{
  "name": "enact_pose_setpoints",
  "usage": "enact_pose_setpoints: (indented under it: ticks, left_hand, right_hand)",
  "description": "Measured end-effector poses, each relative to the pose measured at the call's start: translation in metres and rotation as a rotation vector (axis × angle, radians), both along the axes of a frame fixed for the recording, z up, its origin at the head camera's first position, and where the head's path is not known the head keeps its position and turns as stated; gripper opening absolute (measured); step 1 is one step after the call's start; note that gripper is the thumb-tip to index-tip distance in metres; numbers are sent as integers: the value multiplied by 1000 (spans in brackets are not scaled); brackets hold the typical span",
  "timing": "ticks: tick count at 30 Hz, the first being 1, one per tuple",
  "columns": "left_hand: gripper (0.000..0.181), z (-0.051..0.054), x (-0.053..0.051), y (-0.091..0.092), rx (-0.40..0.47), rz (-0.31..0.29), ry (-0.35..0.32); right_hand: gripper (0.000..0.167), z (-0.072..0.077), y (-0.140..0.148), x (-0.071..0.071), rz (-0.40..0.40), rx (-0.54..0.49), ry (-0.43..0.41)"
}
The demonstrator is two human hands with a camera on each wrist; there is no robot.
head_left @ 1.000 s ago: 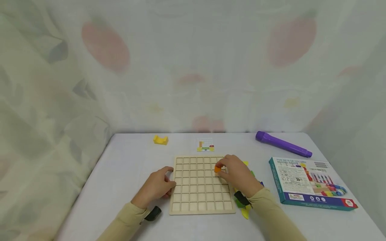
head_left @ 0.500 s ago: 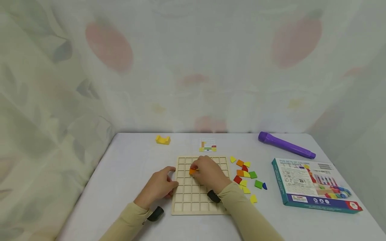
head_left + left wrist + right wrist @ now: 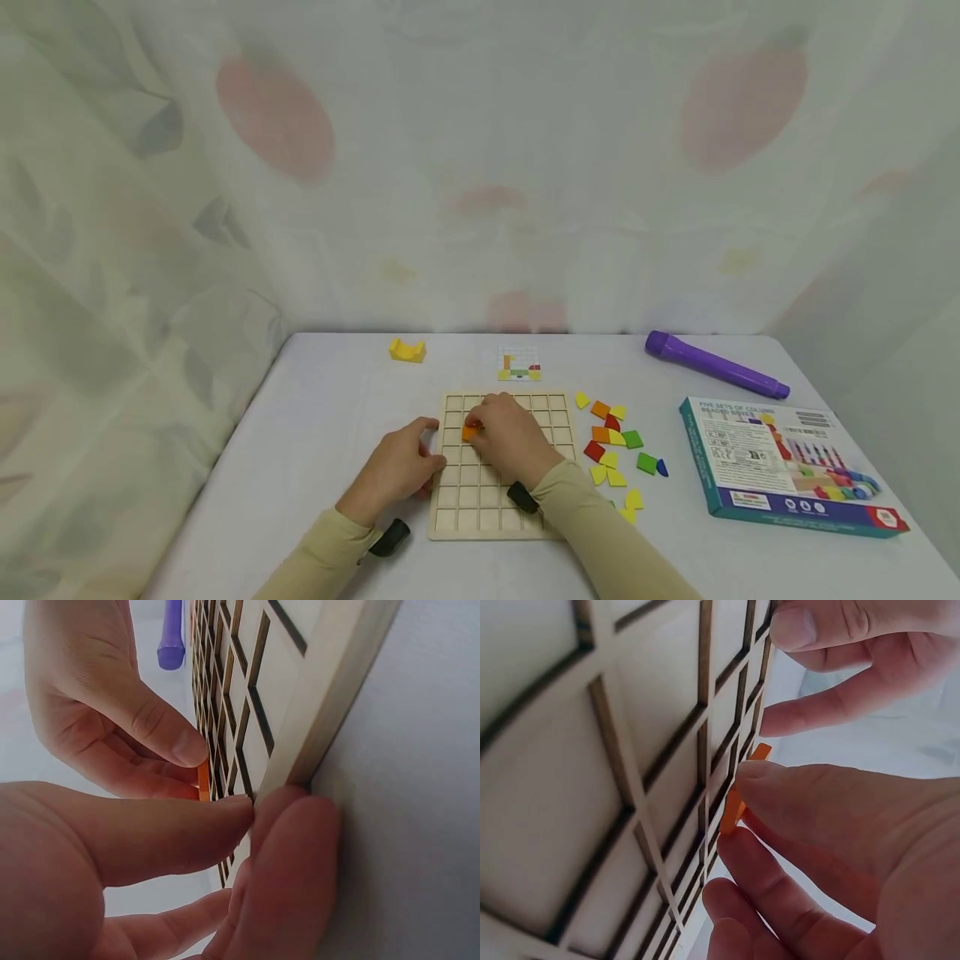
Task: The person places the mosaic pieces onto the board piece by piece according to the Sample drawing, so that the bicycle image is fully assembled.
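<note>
A pale wooden grid board (image 3: 487, 521) lies on the white table. My left hand (image 3: 397, 467) grips its left edge; in the left wrist view the thumb (image 3: 180, 832) rests on the rim and the fingers (image 3: 292, 855) press the outer side. My right hand (image 3: 513, 437) pinches an orange tile (image 3: 470, 433) over the upper left cells. In the right wrist view the orange tile (image 3: 735, 810) is tilted between thumb and fingertips, close to the grid. The cell under it is partly hidden by the fingers.
Several loose tiles, among them a green tile (image 3: 647, 463) and a red tile (image 3: 594, 451), lie right of the board. Behind it is a small pattern card (image 3: 519, 364). A yellow cradle-shaped block (image 3: 407, 351), purple tube (image 3: 716, 364) and flat box (image 3: 795, 467) lie around.
My right hand has carried the orange tile left across the board, from its upper right to its upper left. The loose tiles are uncovered. My left hand keeps its grip.
</note>
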State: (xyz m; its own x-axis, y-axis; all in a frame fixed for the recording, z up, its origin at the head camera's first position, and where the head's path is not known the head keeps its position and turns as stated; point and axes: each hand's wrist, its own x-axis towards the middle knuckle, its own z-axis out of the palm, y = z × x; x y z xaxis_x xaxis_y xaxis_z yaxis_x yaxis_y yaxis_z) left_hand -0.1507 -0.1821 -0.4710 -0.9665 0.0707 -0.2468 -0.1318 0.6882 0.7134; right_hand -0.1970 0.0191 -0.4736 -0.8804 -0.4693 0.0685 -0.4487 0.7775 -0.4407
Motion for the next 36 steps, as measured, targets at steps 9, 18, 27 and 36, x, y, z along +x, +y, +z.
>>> enact_pose_setpoints:
  ticks: [9,18,27,36]
  left_hand:
    - [62,2,1,2,2,-4,2]
    - [62,3,0,3,-12,-7,3]
    - [62,4,-1,4,0,-18,11]
    - [63,1,1,-1,-6,2,2]
  right_hand:
    - [18,-2,2,0,-1,21,8]
    - [19,0,3,4,3,-15,-10]
    - [20,2,4,3,12,-20,-13]
    - [23,7,19,-1,-4,-49,-18]
